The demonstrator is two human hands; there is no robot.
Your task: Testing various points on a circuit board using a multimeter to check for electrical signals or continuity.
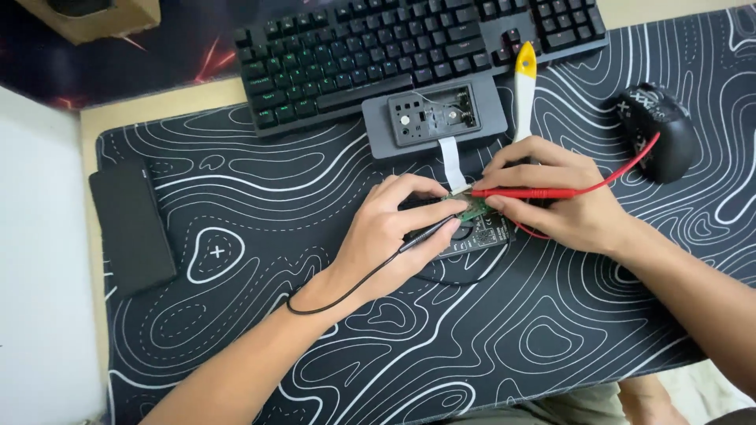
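Note:
My left hand (392,232) grips a thin black test probe (429,233), its tip pointing at a small green circuit board (473,208). My right hand (551,193) pinches a red test probe (524,192), whose tip touches the same board from the right. The board sits on a dark device body (480,236) between my hands. A white ribbon cable (451,162) runs from the board up to a grey opened housing (433,116). A black lead trails around my left wrist; a red lead curves off to the right.
A black keyboard (409,47) lies at the back, a black mouse (661,130) at the right. A yellow-and-white handled tool (524,90) lies beside the grey housing. A black rectangular slab (131,227) rests at the left edge of the patterned desk mat (260,315).

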